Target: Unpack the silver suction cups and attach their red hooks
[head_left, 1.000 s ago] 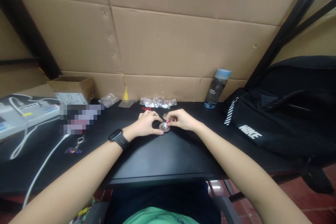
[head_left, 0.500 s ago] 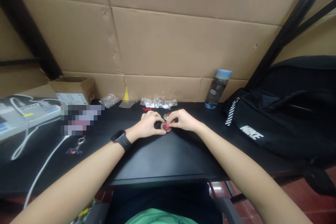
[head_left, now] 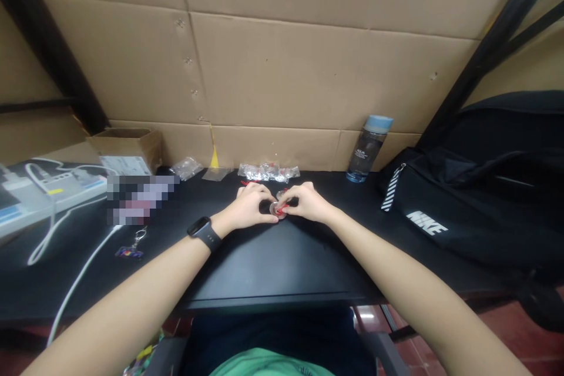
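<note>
Between my hands, low over the black table, is a small round clear-and-silvery case (head_left: 274,210) with red material in it. My left hand (head_left: 250,207) grips its rim between thumb and curled fingers; a watch is on that wrist. At the case's right side, my right hand (head_left: 309,202) pinches a small red piece (head_left: 282,210), too small to name. Just behind, a second silvery round part (head_left: 279,194) is partly covered by the right fingers. A bit of red cord (head_left: 245,183) pokes out beyond the left knuckles.
Several clear plastic packets (head_left: 268,172) lie along the cardboard wall. A water bottle (head_left: 369,148) and a black bag (head_left: 423,200) stand right. On the left are an open carton (head_left: 127,144), a power strip (head_left: 66,185), a white cable (head_left: 81,276) and a keychain (head_left: 130,251).
The right fingertips have shifted slightly at the case, and the red inside is more covered. The left hand keeps its grip. The whole view has moved a little.
</note>
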A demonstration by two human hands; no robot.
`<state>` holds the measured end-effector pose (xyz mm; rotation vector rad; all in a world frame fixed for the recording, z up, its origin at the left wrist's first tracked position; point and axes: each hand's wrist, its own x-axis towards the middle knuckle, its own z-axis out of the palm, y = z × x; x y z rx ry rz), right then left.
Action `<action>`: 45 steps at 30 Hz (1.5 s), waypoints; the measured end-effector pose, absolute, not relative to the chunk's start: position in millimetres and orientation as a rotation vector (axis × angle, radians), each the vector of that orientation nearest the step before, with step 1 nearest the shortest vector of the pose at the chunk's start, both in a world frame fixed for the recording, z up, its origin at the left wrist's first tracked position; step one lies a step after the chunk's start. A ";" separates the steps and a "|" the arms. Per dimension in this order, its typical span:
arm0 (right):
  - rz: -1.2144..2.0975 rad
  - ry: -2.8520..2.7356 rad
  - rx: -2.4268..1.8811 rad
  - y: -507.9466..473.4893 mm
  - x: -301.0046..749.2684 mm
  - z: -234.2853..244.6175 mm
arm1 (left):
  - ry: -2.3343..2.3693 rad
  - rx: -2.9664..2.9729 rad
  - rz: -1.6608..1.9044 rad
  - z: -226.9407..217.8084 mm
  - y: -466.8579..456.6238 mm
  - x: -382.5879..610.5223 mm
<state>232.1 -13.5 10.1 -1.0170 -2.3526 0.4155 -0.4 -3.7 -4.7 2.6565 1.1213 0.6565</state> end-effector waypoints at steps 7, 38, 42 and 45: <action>0.260 -2.362 -1.095 -16.6 226.2 11.3 | 1.121 2.665 0.667 -3.6 -4.1 0.0; 0.374 -2.491 -0.851 -17.4 222.7 4.9 | 1.064 2.691 0.663 -3.5 -2.7 -0.2; 0.377 -2.460 -0.834 -15.8 223.1 2.6 | 1.078 2.688 0.664 -4.8 -2.0 -0.3; 0.426 -2.436 -0.830 -15.7 223.8 2.5 | 1.087 2.691 0.655 -4.6 -2.4 -0.2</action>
